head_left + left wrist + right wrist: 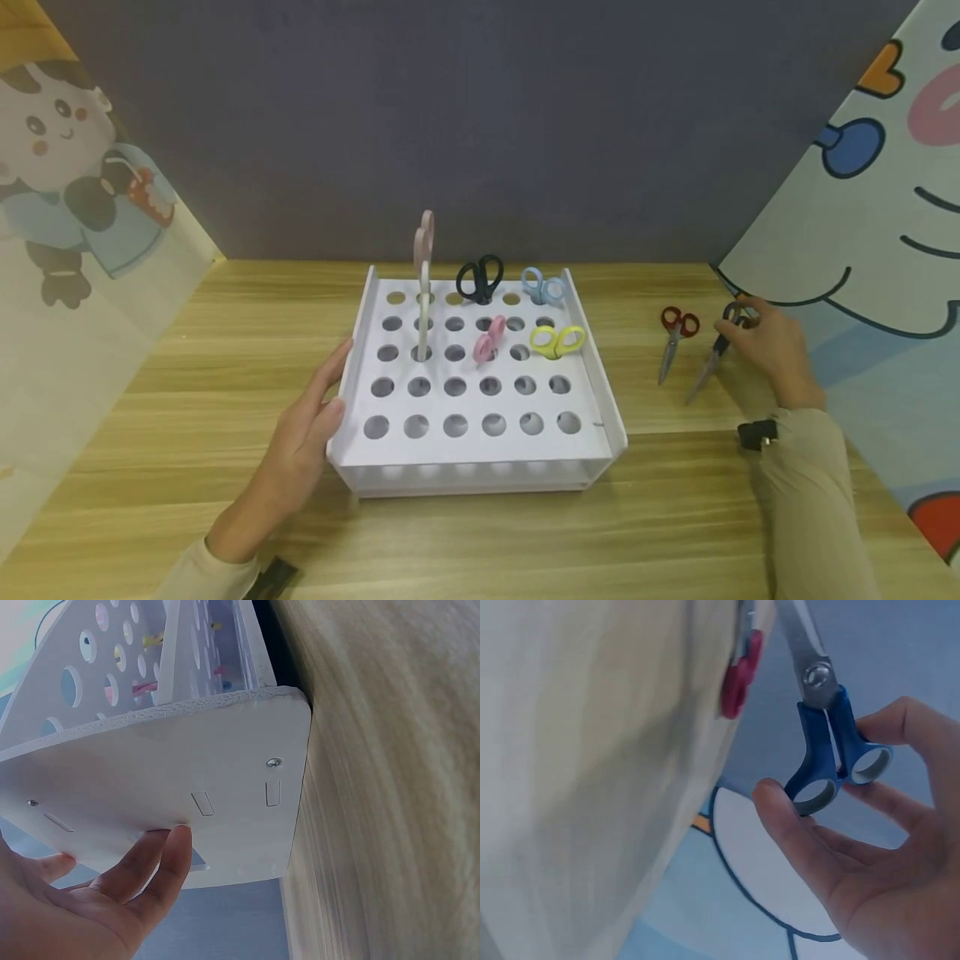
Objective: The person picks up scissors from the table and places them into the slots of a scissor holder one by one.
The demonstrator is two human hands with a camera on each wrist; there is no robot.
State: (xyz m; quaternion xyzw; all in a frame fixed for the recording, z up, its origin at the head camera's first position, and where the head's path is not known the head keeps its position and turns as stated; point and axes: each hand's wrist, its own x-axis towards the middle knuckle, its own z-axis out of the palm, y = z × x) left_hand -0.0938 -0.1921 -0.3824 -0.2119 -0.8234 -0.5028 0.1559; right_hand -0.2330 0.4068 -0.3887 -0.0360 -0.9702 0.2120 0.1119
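Observation:
My right hand pinches a pair of scissors with dark blue handles by its finger loops, blades pointing away from the fingers. In the right wrist view the scissors are raised off the wooden table. My left hand rests against the left side panel of a white rack with rows of round holes. Its fingertips touch that panel in the left wrist view, near a cutout. Scissors with red handles lie on the table, just left of the blue-handled ones.
Several scissors stand handles-up in the rack: pale pink, white, black, light blue, pink and yellow. A dark grey panel closes off the back, with printed cartoon panels at either side.

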